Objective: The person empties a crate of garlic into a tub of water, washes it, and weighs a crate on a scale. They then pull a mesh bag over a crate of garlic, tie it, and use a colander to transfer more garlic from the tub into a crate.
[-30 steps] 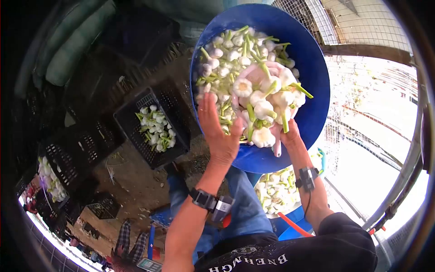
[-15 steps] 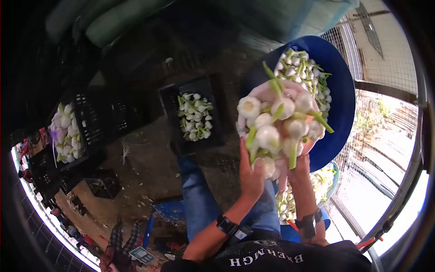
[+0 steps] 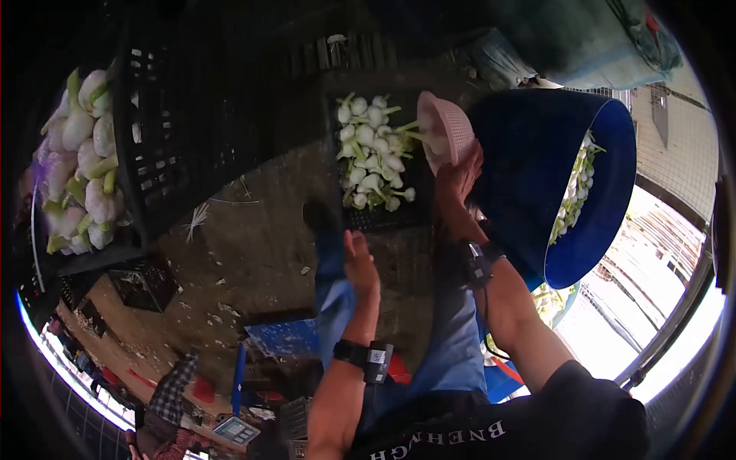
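My right hand (image 3: pixel 461 175) grips the pink perforated basket (image 3: pixel 448 130), which is tipped on its side at the right edge of a black crate (image 3: pixel 383 221). Garlic bulbs with green stems (image 3: pixel 372 153) lie in that crate, and a stem shows at the basket's mouth. Below the crate, my left hand (image 3: pixel 360 264) is raised with nothing in it, its fingers close together and the thumb not clearly seen. To the right stands the large blue tub (image 3: pixel 606 207), with more garlic (image 3: pixel 576 188) inside.
A black crate (image 3: pixel 142 153) of large garlic bulbs (image 3: pixel 88 161) stands at the left. A small black crate (image 3: pixel 142 286), a blue stool (image 3: pixel 282 337) and a scale (image 3: pixel 236 431) are lower left, near a co-worker in checkered clothing (image 3: pixel 172 391). Wire mesh lines the right side.
The pink basket has moved left from the blue tub to the black crate and tipped over; its heap of garlic no longer shows. My left hand has let go of it. The view has shifted left.
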The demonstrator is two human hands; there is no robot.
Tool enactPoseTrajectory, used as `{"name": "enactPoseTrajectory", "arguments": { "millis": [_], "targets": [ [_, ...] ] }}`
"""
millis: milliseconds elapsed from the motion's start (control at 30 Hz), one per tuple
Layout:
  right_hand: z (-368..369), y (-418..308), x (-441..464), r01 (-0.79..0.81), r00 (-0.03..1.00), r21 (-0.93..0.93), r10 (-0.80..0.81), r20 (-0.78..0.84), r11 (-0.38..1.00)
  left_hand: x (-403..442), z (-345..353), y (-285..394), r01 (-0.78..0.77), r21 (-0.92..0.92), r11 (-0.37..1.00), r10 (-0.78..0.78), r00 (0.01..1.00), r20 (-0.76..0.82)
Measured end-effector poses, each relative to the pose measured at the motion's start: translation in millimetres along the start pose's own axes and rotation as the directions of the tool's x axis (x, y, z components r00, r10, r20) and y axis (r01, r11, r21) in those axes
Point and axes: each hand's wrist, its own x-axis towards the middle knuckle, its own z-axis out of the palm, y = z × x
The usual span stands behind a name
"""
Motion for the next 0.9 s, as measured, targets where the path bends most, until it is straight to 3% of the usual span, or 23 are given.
{"name": "enactPoseTrajectory", "arguments": {
  "millis": [33,100,133,200,233,300,400,467,500,533,567,667,700,733,800,900],
  "targets": [
    [1,-2,-2,0.005,1.000,-0.010,-0.005,-0.003,1.000,2,-6,5,-0.027,-0.022,0.999,0.025,0.996,-0.086],
    [4,-2,1,0.022,1.000,-0.066,-0.022,0.007,0.998,6,-18,14,0.015,-0.031,0.999,-0.018,0.993,-0.113],
    [-2,-4,-3,-0.024,0.993,-0.050,0.029,0.114,0.998,7,-25,18,0.055,-0.029,0.998,-0.058,0.987,-0.151],
    [-15,-6,-6,0.020,0.986,-0.085,-0.005,0.168,0.996,14,-34,23,0.036,0.029,0.999,-0.031,0.985,-0.169],
    [-16,-7,-2,0.020,0.987,-0.076,-0.008,0.158,0.997,19,-37,27,-0.019,0.008,1.000,0.020,0.980,-0.200],
    [-22,-4,-1,0.170,0.982,-0.036,-0.166,0.090,0.985,20,-38,37,-0.133,0.029,0.991,0.136,0.955,-0.264],
    [-44,-11,9,0.051,0.992,-0.010,-0.050,0.112,0.999,15,-30,55,-0.193,0.165,0.967,0.228,0.945,-0.236],
    [-79,-17,17,0.077,0.996,0.027,-0.078,0.038,0.997,-2,-5,74,-0.219,0.179,0.959,0.258,0.938,-0.233],
    [-102,-16,22,0.127,0.991,0.130,-0.130,0.019,0.983,-12,10,80,-0.237,0.182,0.954,0.276,0.934,-0.228],
    [-130,-14,30,0.180,0.983,0.223,-0.180,-0.021,0.958,-20,28,85,-0.248,0.197,0.949,0.284,0.940,-0.187],
    [-168,-17,35,0.175,0.985,0.197,-0.170,-0.043,0.965,-25,49,90,-0.305,0.200,0.931,0.334,0.933,-0.133],
    [-268,22,52,0.035,0.990,0.577,0.049,-0.130,0.816,-66,137,107,-0.373,0.215,0.903,0.363,0.928,0.083],
    [-302,42,61,0.094,0.976,0.623,0.052,-0.212,0.777,-79,170,111,-0.377,0.229,0.898,0.343,0.923,0.174],
    [-336,66,70,0.161,0.955,0.664,0.056,-0.293,0.730,-84,203,107,-0.493,0.278,0.825,0.419,0.862,0.285],
    [-398,121,88,0.063,0.942,0.276,0.034,-0.333,0.959,-110,272,107,-0.598,0.277,0.752,0.447,0.772,0.452],
    [-399,277,112,-0.085,0.916,0.038,0.093,-0.389,0.996,-134,371,93,-0.662,0.276,0.697,0.424,0.691,0.586]
  ]
}}
